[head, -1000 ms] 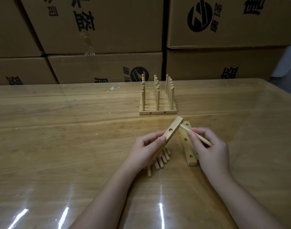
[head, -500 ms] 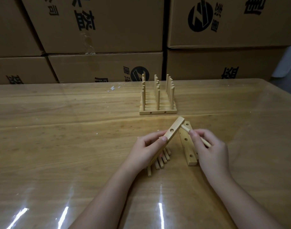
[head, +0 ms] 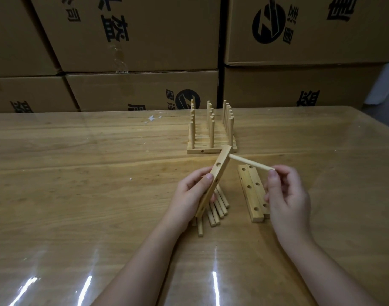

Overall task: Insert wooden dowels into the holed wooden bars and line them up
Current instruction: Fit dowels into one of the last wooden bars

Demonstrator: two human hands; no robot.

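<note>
My left hand [head: 190, 195] grips a holed wooden bar [head: 218, 173], tilted up on end above the table. A wooden dowel [head: 251, 162] sticks out of the bar's top hole to the right, and my right hand [head: 286, 195] pinches its free end. Under the bar lies a small pile of loose dowels [head: 215, 209]. Two more holed bars [head: 253, 191] lie side by side between my hands. Behind them stands a row of finished bars with upright dowels [head: 211, 133].
The wooden table [head: 78, 173] has a glossy clear cover with glare near its front edge. Stacked cardboard boxes [head: 145, 40] form a wall right behind the table's far edge. White scraps [head: 151, 119] lie near that edge.
The dowel's tip has gone into the bar's top hole and now juts out sideways. My right hand has slid back to the dowel's far end.
</note>
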